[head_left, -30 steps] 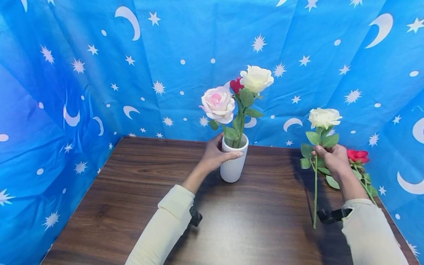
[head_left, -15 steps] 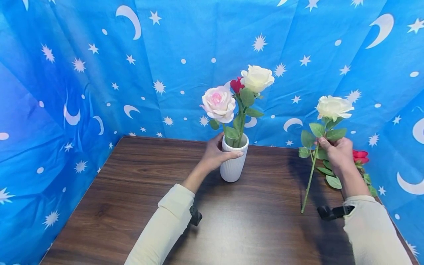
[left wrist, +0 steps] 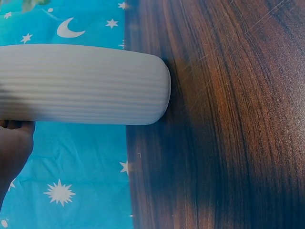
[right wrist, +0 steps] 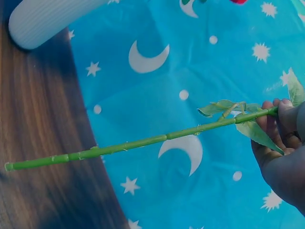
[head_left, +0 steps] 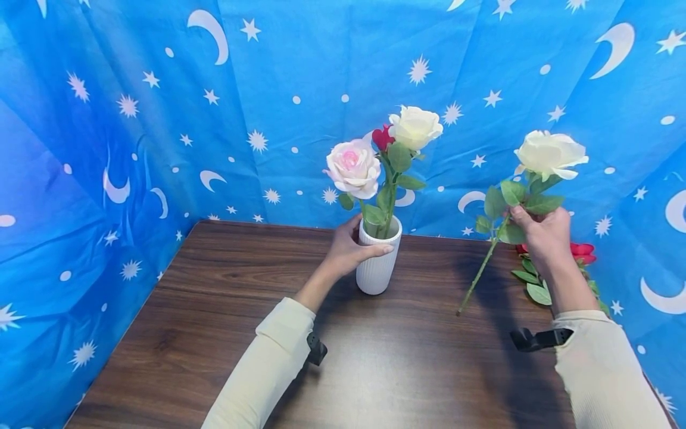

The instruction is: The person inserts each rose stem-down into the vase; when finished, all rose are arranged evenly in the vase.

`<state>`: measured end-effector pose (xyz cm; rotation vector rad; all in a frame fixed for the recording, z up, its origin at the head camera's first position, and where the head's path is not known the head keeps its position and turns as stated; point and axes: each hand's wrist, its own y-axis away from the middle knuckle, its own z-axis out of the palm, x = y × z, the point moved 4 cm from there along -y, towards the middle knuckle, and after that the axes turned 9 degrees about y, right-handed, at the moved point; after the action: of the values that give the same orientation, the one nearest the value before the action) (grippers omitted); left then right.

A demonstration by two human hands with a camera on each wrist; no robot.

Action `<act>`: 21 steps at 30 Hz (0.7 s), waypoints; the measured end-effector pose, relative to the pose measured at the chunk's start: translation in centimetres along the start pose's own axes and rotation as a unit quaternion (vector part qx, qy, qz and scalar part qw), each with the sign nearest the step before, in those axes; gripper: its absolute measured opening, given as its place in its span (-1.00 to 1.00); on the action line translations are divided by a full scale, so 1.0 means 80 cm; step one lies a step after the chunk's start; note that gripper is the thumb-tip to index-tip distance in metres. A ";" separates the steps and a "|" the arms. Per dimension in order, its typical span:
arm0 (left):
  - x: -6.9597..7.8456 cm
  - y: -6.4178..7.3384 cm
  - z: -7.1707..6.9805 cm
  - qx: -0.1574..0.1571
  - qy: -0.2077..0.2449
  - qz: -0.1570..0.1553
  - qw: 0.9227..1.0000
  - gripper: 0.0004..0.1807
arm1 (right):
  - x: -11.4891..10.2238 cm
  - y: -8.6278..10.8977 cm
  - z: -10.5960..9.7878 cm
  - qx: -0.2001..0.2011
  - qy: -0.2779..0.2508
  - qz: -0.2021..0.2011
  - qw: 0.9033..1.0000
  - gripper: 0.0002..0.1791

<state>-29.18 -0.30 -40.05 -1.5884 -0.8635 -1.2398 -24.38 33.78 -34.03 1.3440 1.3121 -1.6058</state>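
My left hand [head_left: 348,247] grips a white ribbed vase [head_left: 377,271] near its rim, thumb across the front. The vase stands upright on the table; its ribbed side [left wrist: 86,86] fills much of the left wrist view. In it stand a pale pink rose [head_left: 354,168], a white rose [head_left: 415,127] and a red flower [head_left: 383,138] partly hidden behind them. My right hand [head_left: 543,235] pinches another white rose [head_left: 551,155] by its stem just below the bloom. That rose's green stem [right wrist: 143,142] slants down to the left, its cut end toward the vase.
Behind my right hand, a red rose [head_left: 583,252] with green leaves [head_left: 538,294] lies at the right end of the brown wood table [head_left: 225,310], partly covered by my wrist. A blue cloth [head_left: 300,53] with moons and stars hangs around the table's back and sides.
My right hand has raised the white rose, and its stem has swung from nearly vertical to slanting down-left toward the vase. The left hand and vase have stayed still.
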 end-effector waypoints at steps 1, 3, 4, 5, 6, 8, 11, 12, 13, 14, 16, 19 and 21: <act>0.000 0.000 0.000 0.000 0.001 0.000 1.000 -0.26 | -0.004 0.000 0.002 0.001 -0.003 -0.003 1.000 -0.78; 0.000 0.000 0.000 0.001 0.001 0.001 1.000 -0.26 | -0.011 -0.001 0.007 0.002 -0.021 -0.011 1.000 -0.76; 0.000 0.000 0.000 0.001 0.001 0.001 1.000 -0.26 | -0.015 -0.002 0.009 0.003 -0.031 -0.016 0.999 -0.75; 0.001 0.000 0.000 0.000 0.001 0.002 1.000 -0.26 | -0.019 -0.002 0.012 0.003 -0.045 -0.022 0.999 -0.73; 0.001 0.000 0.001 0.000 0.001 0.002 1.000 -0.26 | -0.023 -0.003 0.015 0.005 -0.061 -0.028 0.998 -0.72; 0.002 0.001 0.000 -0.001 0.000 0.002 1.000 -0.26 | -0.033 -0.004 0.021 0.009 -0.096 -0.042 0.994 -0.69; 0.002 0.002 0.000 -0.002 0.003 0.000 1.000 -0.26 | -0.049 -0.006 0.030 0.016 -0.140 -0.063 0.988 -0.66; 0.001 0.002 0.000 -0.002 0.003 0.000 1.000 -0.26 | -0.055 -0.006 0.033 0.018 -0.153 -0.070 0.986 -0.66; 0.001 0.002 0.000 -0.002 0.003 0.000 1.000 -0.26 | -0.060 -0.007 0.036 0.019 -0.165 -0.077 0.983 -0.65; 0.001 0.003 0.000 -0.002 0.003 0.000 1.000 -0.26 | -0.066 -0.008 0.038 0.019 -0.176 -0.083 0.981 -0.64; 0.001 0.003 0.000 -0.003 0.004 -0.001 1.000 -0.26 | -0.077 -0.009 0.043 0.018 -0.199 -0.096 0.975 -0.62; 0.001 0.002 0.000 -0.004 0.005 -0.002 1.000 -0.26 | -0.093 -0.010 0.048 0.018 -0.217 -0.113 0.969 -0.57; 0.001 0.002 0.001 -0.004 0.004 -0.004 1.000 -0.25 | -0.101 -0.010 0.051 0.018 -0.217 -0.123 0.968 -0.52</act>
<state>-28.99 -0.30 -39.97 -1.5869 -0.8609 -1.2549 -24.29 29.25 -26.15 0.8013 1.2129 -1.9633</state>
